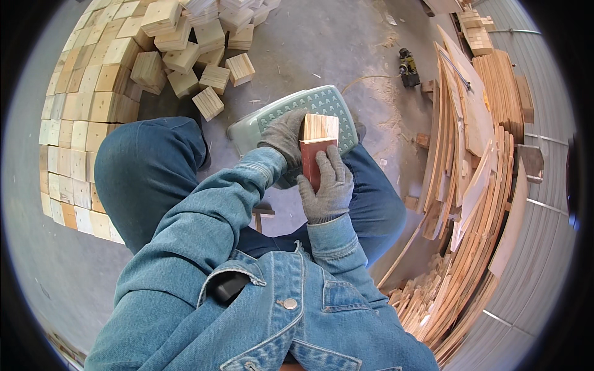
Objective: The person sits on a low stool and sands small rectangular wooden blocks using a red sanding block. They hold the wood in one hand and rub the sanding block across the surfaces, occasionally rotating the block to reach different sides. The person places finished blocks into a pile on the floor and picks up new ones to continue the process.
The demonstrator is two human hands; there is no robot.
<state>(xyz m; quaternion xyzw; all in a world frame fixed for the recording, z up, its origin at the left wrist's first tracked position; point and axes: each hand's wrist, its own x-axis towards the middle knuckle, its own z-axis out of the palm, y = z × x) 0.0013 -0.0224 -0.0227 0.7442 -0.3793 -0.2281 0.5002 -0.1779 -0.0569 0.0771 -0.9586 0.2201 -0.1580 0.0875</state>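
Observation:
A small laminated wood block, with pale layered grain, is held up over the stool in front of me. My left hand, in a grey knit glove, is closed around its left side. In the grey-gloved grip of my right hand is a reddish-brown sanding block, its fingers laid across it. The sanding block lies against the near part of the wood block and hides some of it. Below both hands stands a pale green plastic step stool with a patterned top, between my knees.
Many wood blocks form a neat stack at the left. Loose blocks lie in a heap at the far left. A yellow-and-black power tool stands on the floor at the far right. Long boards and plywood strips are piled along the right.

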